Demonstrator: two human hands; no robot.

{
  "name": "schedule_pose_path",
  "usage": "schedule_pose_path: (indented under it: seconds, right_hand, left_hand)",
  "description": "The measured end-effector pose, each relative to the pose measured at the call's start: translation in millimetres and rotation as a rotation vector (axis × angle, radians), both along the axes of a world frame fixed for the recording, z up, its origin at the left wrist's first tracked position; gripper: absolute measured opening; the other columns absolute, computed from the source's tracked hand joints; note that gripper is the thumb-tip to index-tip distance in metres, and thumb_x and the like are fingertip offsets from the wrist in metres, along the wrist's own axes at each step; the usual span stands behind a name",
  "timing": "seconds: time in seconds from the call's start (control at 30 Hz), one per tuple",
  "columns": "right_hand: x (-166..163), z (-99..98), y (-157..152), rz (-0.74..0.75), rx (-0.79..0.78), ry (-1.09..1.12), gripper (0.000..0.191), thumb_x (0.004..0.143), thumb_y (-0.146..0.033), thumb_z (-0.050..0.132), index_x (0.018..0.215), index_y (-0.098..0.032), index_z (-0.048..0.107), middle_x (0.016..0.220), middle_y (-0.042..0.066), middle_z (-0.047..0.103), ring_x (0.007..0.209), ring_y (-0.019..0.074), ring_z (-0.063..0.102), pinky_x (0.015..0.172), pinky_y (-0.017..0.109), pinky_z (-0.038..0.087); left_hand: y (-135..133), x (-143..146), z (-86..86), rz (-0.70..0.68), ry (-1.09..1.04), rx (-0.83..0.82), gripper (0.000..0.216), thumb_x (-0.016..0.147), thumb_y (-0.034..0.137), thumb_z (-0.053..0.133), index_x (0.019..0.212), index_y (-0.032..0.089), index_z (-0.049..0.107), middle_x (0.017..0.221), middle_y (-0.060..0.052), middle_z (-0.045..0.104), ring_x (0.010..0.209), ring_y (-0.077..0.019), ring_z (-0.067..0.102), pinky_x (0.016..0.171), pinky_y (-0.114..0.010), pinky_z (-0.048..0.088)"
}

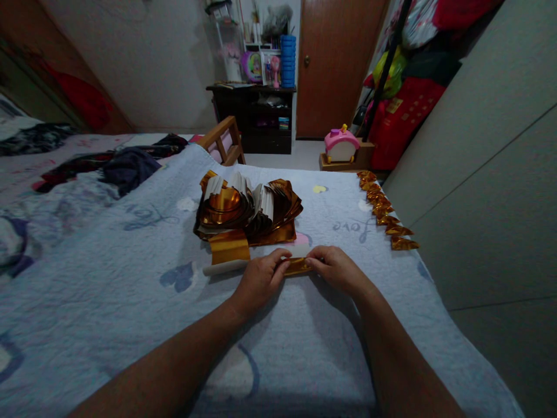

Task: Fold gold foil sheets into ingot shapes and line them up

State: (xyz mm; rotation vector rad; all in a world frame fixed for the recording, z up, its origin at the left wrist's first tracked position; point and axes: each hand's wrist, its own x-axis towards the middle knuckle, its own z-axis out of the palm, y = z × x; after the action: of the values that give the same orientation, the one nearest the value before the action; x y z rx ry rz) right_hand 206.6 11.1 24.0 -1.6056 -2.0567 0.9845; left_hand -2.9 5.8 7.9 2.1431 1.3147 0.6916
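Between my two hands lies a sheet of gold foil paper point(297, 266), folded into a narrow strip just above the bed cover. My left hand point(264, 271) pinches its left end between thumb and fingers. At the right end, the thumb and fingers of my right hand point(333, 264) are closed on it. Beyond my left hand, a loose gold sheet point(230, 247) with a curled pale edge rests on the cover. Right behind that sits a big pile of gold foil papers point(278, 217), bent into curves, their white backs showing in places.
A row of several folded gold pieces point(382, 212) runs along the bed's right edge. Rumpled dark clothes point(130, 169) lie at the left. Past the bed stand a dark cabinet point(265, 139), a pink toy point(342, 145) and a wooden door point(335, 69). A pale panel point(487, 191) borders the right side.
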Motion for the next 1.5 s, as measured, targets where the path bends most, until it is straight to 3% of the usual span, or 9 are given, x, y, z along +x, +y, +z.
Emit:
schedule_pose_path:
  seconds: [0.27, 0.5, 0.67, 0.93, 1.33, 1.5]
  right_hand:
    - [-8.3, -8.4, -0.6, -0.115, 0.051, -0.032, 0.008, 0.082, -0.015, 0.065, 0.077, -0.018, 0.070, 0.077, 0.002, 0.070, 0.072, 0.0151, 0.059, 0.065, 0.025, 0.037]
    - [-12.4, -12.4, -0.3, -0.128, 0.074, -0.074, 0.006, 0.079, -0.012, 0.068, 0.078, -0.018, 0.066, 0.078, 0.001, 0.067, 0.074, 0.0151, 0.057, 0.066, 0.025, 0.036]
    - [-14.9, -12.5, -0.5, -0.129, 0.091, -0.085, 0.010, 0.078, -0.009, 0.067, 0.076, -0.018, 0.063, 0.078, 0.000, 0.065, 0.075, 0.0149, 0.056, 0.067, 0.025, 0.035]
    - [-15.6, -12.9, -0.9, -0.133, 0.097, -0.064, 0.012, 0.076, -0.008, 0.067, 0.074, -0.018, 0.061, 0.076, 0.000, 0.063, 0.072, 0.0146, 0.054, 0.066, 0.025, 0.033]
    - [-15.3, -17.2, 0.6, -0.142, 0.111, -0.051, 0.012, 0.075, -0.008, 0.067, 0.073, -0.018, 0.062, 0.074, 0.000, 0.062, 0.070, 0.0144, 0.051, 0.064, 0.026, 0.032]
    - [-14.6, -16.3, 0.9, -0.142, 0.095, -0.034, 0.011, 0.076, -0.010, 0.067, 0.072, -0.018, 0.061, 0.072, 0.000, 0.061, 0.068, 0.0144, 0.052, 0.062, 0.026, 0.031]
  left_hand:
    - [-2.5, 4.1, -7.2, 0.052, 0.136, 0.088, 0.025, 0.090, 0.017, 0.061, 0.114, 0.019, 0.063, 0.086, -0.004, 0.074, 0.080, -0.0213, 0.069, 0.074, -0.033, 0.051]
    - [-2.2, 3.0, -13.3, 0.048, 0.197, 0.168, 0.031, 0.087, 0.015, 0.062, 0.118, 0.018, 0.060, 0.090, -0.005, 0.069, 0.091, -0.0237, 0.064, 0.081, -0.036, 0.052]
    - [-5.0, 3.6, -9.2, 0.105, 0.357, 0.255, 0.019, 0.088, 0.023, 0.064, 0.104, 0.016, 0.059, 0.102, -0.010, 0.064, 0.100, -0.0283, 0.057, 0.089, -0.043, 0.050]
    - [-5.3, 2.5, -1.2, 0.156, 0.541, 0.204, 0.023, 0.093, 0.039, 0.060, 0.087, 0.017, 0.059, 0.094, -0.010, 0.058, 0.095, -0.0287, 0.053, 0.082, -0.041, 0.046]
    - [6.0, -1.5, -0.7, 0.176, 0.194, -0.029, 0.013, 0.079, 0.028, 0.070, 0.077, 0.020, 0.060, 0.090, -0.006, 0.061, 0.096, -0.0272, 0.055, 0.084, -0.036, 0.042]
    - [6.3, 1.3, 1.4, 0.178, 0.003, -0.124, 0.012, 0.077, 0.022, 0.067, 0.076, 0.020, 0.055, 0.078, -0.001, 0.062, 0.080, -0.0212, 0.058, 0.073, -0.031, 0.039]
